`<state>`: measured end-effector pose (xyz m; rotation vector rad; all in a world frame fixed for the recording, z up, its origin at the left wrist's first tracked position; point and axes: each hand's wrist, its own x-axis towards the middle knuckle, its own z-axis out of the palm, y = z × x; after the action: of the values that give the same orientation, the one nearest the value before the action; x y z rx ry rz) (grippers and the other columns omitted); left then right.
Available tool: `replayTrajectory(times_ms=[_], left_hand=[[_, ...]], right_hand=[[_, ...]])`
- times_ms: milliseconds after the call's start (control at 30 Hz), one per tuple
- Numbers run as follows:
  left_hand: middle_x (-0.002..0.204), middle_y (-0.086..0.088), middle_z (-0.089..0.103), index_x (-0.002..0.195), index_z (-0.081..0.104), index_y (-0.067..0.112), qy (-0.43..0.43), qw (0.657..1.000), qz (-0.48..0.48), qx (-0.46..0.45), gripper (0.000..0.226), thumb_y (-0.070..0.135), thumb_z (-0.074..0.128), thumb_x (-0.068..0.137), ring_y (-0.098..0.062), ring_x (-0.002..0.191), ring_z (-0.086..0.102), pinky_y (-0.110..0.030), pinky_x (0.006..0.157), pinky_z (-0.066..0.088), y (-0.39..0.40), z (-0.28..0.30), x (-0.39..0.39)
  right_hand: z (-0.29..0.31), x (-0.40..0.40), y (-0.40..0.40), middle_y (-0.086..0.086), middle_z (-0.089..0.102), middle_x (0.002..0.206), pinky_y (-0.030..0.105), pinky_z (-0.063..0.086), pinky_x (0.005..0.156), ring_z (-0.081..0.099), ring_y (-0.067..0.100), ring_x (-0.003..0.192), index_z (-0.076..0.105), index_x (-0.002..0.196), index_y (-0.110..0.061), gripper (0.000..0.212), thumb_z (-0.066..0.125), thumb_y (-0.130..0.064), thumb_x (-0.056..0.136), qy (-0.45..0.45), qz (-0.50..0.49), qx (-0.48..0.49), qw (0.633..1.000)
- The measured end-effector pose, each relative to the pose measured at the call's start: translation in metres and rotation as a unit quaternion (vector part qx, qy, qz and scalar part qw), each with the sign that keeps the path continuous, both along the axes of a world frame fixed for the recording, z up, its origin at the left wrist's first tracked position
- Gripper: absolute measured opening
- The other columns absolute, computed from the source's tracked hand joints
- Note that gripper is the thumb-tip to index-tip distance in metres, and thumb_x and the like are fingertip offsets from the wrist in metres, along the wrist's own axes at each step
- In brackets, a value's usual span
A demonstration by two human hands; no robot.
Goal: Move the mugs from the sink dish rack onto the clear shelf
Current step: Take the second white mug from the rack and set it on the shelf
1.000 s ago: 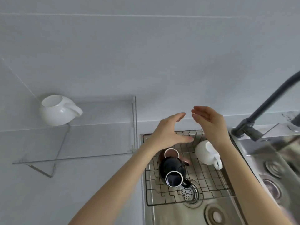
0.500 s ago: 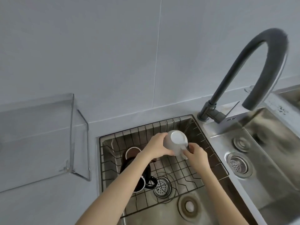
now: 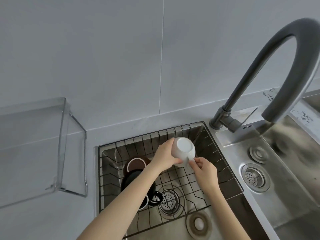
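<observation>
A white mug [image 3: 183,149] is held bottom-up above the wire dish rack [image 3: 204,172] in the left sink basin. My left hand [image 3: 164,157] grips its body from the left. My right hand [image 3: 204,168] pinches its handle from below right. A brown mug [image 3: 136,164] and a black mug [image 3: 152,196] lie in the rack's left half, partly hidden by my left forearm. The clear shelf [image 3: 43,146] hangs on the wall at the left; only its right end shows, with nothing on that part.
A tall dark curved faucet [image 3: 270,66] arches over the right side. A second steel basin with a drain [image 3: 255,178] lies to the right. A strainer drain [image 3: 168,201] sits under the rack. Grey wall and counter surround the sink.
My view swung right and down, so the shelf's left end with the white mug on it left view. Both hands dropped onto the white mug in the rack and lifted it, bottom facing up.
</observation>
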<state>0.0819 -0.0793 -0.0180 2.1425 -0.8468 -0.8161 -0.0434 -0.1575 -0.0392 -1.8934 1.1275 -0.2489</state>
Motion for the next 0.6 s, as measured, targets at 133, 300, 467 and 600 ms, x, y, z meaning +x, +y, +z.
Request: replayTrajectory(times_ms=[133,300,467,600], left_hand=[[0.134,-0.005,0.047,0.133,0.035,0.016,-0.055,0.997,0.030,-0.039,0.078,0.023,0.076,0.067,-0.021,0.123,0.043,-0.020,0.091,0.028,0.019,0.030,0.007],[0.139,-0.007,0.037,0.136,0.029,0.015,-0.155,0.978,0.097,-0.104,0.091,0.026,0.079,0.062,-0.020,0.126,0.039,-0.017,0.089,0.026,0.057,0.096,0.018],[0.141,-0.009,0.034,0.138,0.026,0.013,-0.247,0.936,0.199,-0.156,0.100,0.029,0.082,0.058,-0.021,0.126,0.040,-0.007,0.084,0.022,0.115,0.146,0.026],[0.139,-0.011,0.038,0.138,0.027,0.010,-0.287,0.900,0.284,-0.165,0.104,0.031,0.085,0.053,-0.023,0.127,0.040,-0.008,0.085,0.022,0.173,0.166,0.033]], right_hand=[[0.038,0.008,0.010,-0.002,0.066,0.078,0.012,0.040,0.060,0.058,-0.002,0.072,0.064,0.103,-0.008,0.022,0.059,-0.024,0.088,-0.054,0.032,-0.014,0.998],[0.105,0.031,0.033,-0.010,0.067,0.075,0.008,0.045,0.059,0.061,-0.006,0.066,0.066,0.098,-0.012,0.021,0.060,-0.028,0.086,-0.151,0.085,-0.029,0.984],[0.165,0.061,0.078,-0.014,0.068,0.073,0.001,0.043,0.057,0.059,-0.013,0.061,0.067,0.090,-0.018,0.015,0.062,-0.031,0.083,-0.229,0.155,-0.026,0.961],[0.189,0.084,0.133,-0.011,0.069,0.069,0.002,0.040,0.053,0.057,-0.008,0.055,0.068,0.088,-0.016,0.015,0.062,-0.030,0.084,-0.252,0.224,-0.010,0.941]])
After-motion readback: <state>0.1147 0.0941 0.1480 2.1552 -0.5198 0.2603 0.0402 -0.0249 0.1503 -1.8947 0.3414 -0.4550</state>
